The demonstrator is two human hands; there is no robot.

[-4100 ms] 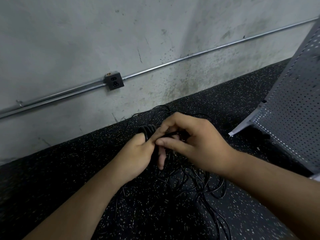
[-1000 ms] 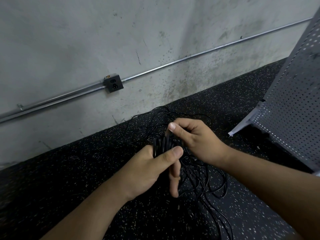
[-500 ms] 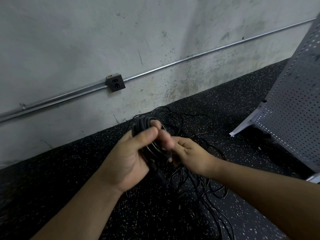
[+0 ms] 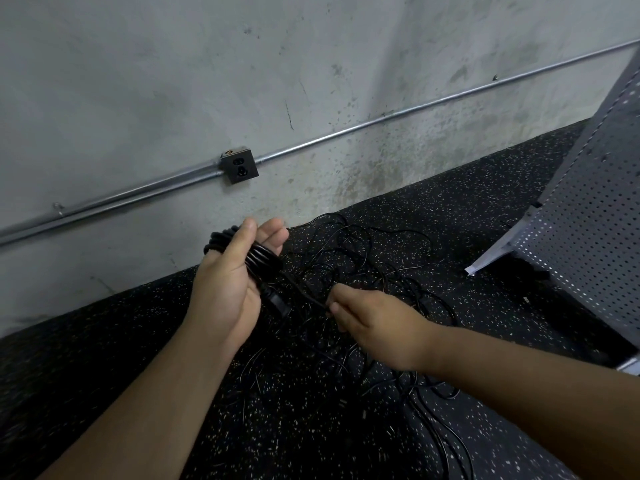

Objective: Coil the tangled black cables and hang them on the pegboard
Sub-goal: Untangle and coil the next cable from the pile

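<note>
A stained grey concrete wall (image 4: 173,81) carries a metal conduit (image 4: 381,116) running through a dark outlet box (image 4: 239,166). Below it lies a black speckled rubber floor (image 4: 86,375).

Black rubber floor (image 4: 138,393) flecked with pale specks, loose tangle of thin black cables (image 4: 360,261) sprawled on it at centre, strands trailing toward 5 o'clock, grey perforated pegboard (image 4: 588,244) standing on it at 3 o'clock

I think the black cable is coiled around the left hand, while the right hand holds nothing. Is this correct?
Not quite. In the head view the right hand pinches a cable strand; the coil is indeed around the left hand.
</note>
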